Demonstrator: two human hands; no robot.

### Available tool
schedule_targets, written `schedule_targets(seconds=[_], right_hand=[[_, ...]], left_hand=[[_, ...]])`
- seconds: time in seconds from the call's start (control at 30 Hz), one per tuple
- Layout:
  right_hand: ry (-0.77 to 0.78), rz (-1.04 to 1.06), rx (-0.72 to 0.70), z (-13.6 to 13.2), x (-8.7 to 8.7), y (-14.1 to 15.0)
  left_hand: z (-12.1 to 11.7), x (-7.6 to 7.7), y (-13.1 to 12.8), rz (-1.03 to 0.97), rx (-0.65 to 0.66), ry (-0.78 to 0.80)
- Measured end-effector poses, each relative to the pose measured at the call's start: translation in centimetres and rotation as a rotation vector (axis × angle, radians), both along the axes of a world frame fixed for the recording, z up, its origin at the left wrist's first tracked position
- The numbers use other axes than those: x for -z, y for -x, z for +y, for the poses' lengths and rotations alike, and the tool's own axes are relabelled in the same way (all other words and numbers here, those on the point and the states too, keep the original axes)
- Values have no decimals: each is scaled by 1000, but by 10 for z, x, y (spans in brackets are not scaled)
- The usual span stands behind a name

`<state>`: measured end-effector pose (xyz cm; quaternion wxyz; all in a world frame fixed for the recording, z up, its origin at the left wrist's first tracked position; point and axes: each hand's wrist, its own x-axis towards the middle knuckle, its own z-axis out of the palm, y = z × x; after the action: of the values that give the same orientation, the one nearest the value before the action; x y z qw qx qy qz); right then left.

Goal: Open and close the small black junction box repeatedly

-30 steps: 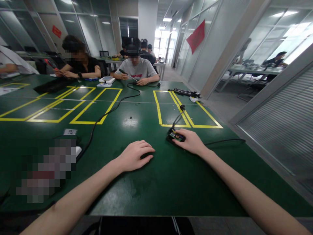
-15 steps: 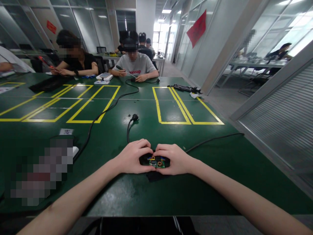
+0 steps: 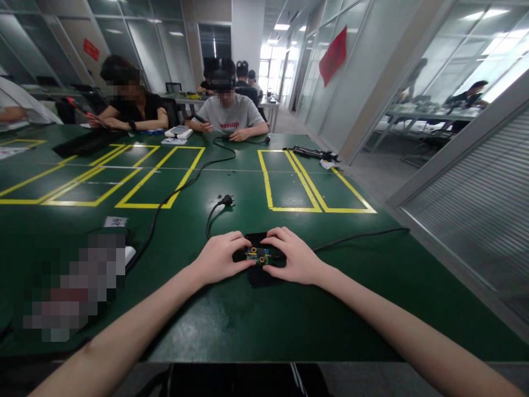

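A small green circuit board (image 3: 257,256) with copper-wound coils sits between my two hands, low over the table. My left hand (image 3: 223,256) curves around its left end, thumb at the near edge and fingers at the far edge. At the right end my right hand (image 3: 295,256) has a similar hold, its thumb near the front edge. Flat black material (image 3: 263,277) shows beneath the board, on the near and far sides. A black cord with a plug (image 3: 226,200) runs to the left side, and another black cord (image 3: 359,237) leads off to the right.
The green table (image 3: 330,325) bears yellow tape outlines (image 3: 295,209). A blurred-out object (image 3: 82,286) lies at left beside a paper label (image 3: 115,221). A long black cable (image 3: 155,215) crosses the table. Two people sit opposite; a black folded stand (image 3: 312,153) lies far right.
My hands and the board have moved slightly away from me. The board has tipped flatter, and my fingertips and thumbs have spread a little, uncovering more black material behind it.
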<state>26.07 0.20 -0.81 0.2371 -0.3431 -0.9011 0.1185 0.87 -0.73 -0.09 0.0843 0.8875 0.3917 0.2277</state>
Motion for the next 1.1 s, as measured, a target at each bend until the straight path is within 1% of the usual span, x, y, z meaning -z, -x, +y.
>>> schedule_targets(seconds=[0.1, 0.33, 0.53, 0.6, 0.7, 0.87, 0.97, 1.1], right_hand=[[11, 45, 39, 0, 3, 4], [34, 100, 57, 1, 8, 7], [13, 90, 72, -1, 11, 9], [-2, 79, 82, -1, 13, 9], [-2, 77, 82, 0, 14, 9], [55, 145, 14, 5, 11, 7], [70, 163, -22, 8, 8, 6], [61, 167, -28, 13, 7, 4]], left_hand=[[4, 2, 2, 28, -16, 0], [7, -4, 12, 12, 100, 75], [5, -5, 14, 31, 115, 73], [6, -3, 13, 36, 87, 52], [10, 1, 12, 25, -2, 26], [15, 5, 12, -17, -106, 3], [15, 6, 13, -38, -117, -20], [13, 6, 14, -14, -87, -6]])
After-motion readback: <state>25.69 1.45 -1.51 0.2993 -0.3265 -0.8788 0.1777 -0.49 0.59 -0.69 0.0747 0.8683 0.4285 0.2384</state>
